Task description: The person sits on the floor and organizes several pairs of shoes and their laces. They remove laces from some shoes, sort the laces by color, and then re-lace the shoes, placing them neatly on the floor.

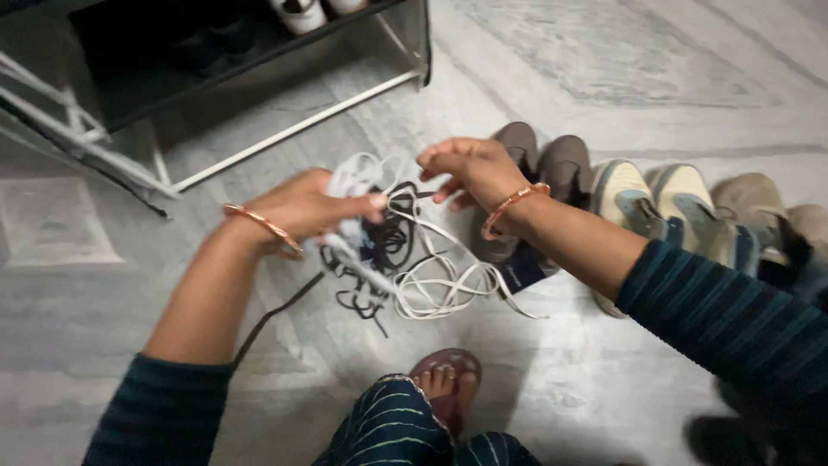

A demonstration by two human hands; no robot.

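My left hand [309,207] grips a tangled bundle of white and black shoelaces [388,250] that hangs in loops below it. My right hand [470,171] pinches a strand at the top of the same bundle, close beside the left hand. Both wrists wear a thin copper-coloured bangle, and both sleeves are dark with stripes. One black lace [272,318] trails down toward the floor on the left.
A row of shoes stands on the floor at the right: a grey-brown pair [548,168], a light pair with blue-grey panels [655,203] and a tan pair [768,207]. A metal shoe rack [259,95] stands at the upper left. My sandalled foot [444,384] is at the bottom.
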